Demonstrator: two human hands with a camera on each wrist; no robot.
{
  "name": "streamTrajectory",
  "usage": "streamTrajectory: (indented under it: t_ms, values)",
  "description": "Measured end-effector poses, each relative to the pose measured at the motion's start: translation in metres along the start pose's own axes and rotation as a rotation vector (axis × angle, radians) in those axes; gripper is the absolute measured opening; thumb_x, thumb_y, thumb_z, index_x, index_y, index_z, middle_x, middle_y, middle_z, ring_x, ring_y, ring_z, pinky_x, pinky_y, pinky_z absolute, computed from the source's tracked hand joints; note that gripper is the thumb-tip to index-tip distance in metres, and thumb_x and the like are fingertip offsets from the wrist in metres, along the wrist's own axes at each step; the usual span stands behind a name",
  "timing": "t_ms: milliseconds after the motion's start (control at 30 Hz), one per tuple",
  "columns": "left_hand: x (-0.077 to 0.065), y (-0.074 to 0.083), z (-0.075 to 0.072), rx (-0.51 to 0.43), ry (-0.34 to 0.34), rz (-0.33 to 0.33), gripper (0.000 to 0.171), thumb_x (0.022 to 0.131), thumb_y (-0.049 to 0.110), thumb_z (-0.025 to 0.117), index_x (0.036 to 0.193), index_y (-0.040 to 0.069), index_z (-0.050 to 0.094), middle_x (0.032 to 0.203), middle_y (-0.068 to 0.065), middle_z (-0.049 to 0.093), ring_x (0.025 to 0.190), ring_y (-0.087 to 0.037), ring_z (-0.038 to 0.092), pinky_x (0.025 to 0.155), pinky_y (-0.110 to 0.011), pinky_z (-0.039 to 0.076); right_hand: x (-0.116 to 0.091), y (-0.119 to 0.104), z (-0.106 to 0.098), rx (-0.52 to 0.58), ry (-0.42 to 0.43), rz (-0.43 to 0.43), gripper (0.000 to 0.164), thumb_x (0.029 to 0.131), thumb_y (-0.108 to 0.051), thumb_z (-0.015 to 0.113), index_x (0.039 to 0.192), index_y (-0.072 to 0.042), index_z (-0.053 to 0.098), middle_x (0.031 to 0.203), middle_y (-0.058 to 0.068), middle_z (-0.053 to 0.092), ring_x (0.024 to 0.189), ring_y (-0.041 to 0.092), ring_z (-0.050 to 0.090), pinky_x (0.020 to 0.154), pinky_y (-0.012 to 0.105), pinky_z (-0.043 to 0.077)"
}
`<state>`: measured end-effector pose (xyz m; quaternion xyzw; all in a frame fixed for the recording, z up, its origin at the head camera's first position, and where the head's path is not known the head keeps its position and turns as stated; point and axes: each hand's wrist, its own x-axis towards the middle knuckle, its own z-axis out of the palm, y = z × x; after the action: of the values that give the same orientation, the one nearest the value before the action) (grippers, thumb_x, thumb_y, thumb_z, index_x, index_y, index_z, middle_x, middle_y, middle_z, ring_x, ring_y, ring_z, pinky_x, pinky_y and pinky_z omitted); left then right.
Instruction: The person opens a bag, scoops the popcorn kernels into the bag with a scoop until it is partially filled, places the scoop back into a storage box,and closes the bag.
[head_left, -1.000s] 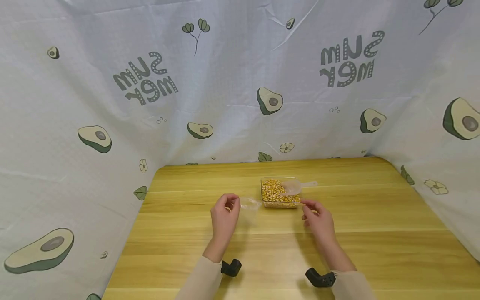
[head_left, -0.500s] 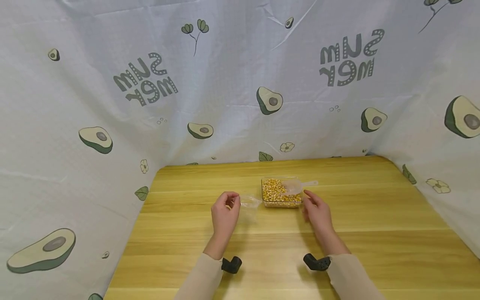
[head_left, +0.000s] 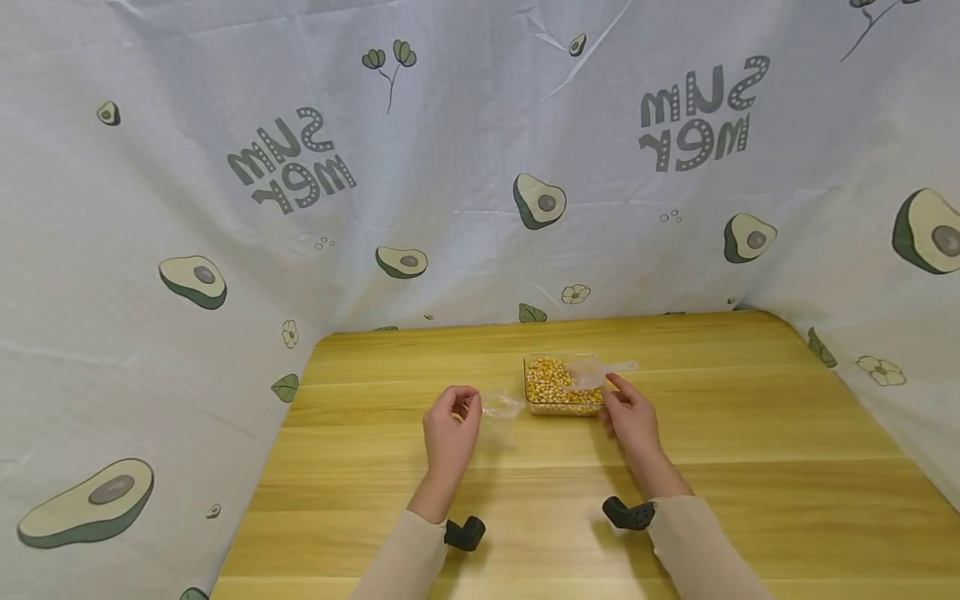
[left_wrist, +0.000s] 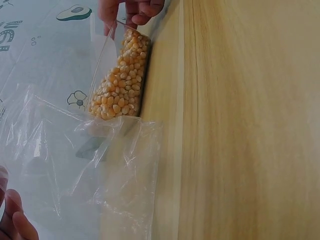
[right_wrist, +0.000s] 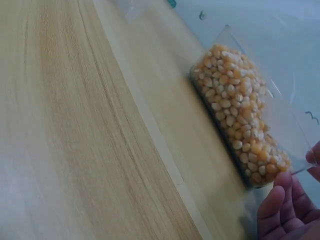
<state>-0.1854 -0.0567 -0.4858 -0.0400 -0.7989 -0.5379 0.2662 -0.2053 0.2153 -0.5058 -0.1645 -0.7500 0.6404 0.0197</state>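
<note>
In the head view my left hand (head_left: 452, 425) pinches the upper edge of a clear plastic bag (head_left: 501, 410). The thin bag hangs in loose folds, and in the left wrist view the bag (left_wrist: 120, 175) reaches across in front of the kernels. A clear rectangular container (head_left: 564, 408) of yellow corn kernels (head_left: 547, 382) stands on the table. Lying in the corn is a translucent scoop (head_left: 587, 374), its handle (head_left: 621, 367) sticking out to the right. My right hand (head_left: 636, 423) holds the container's right end, fingers (right_wrist: 284, 187) at its corner; the exact finger contact is partly hidden.
The wooden table (head_left: 525, 508) carries the container. A pale curtain (head_left: 465, 150) printed with avocados hangs behind it and along both sides. Black camera mounts (head_left: 464, 533) sit at the wrists below the beige sleeves.
My right hand has moved from the container's near right corner up along its right end, closer to the scoop handle. The left hand and the bag stay about where they were.
</note>
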Motion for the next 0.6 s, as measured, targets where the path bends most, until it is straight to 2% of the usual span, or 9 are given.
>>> streamTrajectory:
  t_ms: [300, 600]
  values:
    - [-0.001, 0.003, 0.0, 0.011, 0.007, -0.006, 0.005, 0.091, 0.009, 0.069, 0.087, 0.009, 0.072, 0.073, -0.003, 0.068, 0.062, -0.007, 0.055, 0.054, -0.019, 0.045, -0.005, 0.002, -0.004, -0.024, -0.001, -0.008, 0.05, 0.101, -0.014, 0.051, 0.151, -0.013, 0.045, 0.096, -0.002, 0.051, 0.058, 0.004, 0.051, 0.049, 0.022, 0.044]
    - [-0.001, 0.003, 0.001, -0.002, -0.005, -0.011, 0.005, 0.091, 0.009, 0.069, 0.088, 0.01, 0.073, 0.074, -0.003, 0.068, 0.063, -0.007, 0.055, 0.054, -0.019, 0.045, -0.02, 0.006, -0.011, -0.108, 0.01, -0.03, 0.05, 0.1, -0.014, 0.052, 0.15, -0.011, 0.047, 0.11, 0.009, 0.053, 0.056, 0.004, 0.051, 0.049, 0.023, 0.045]
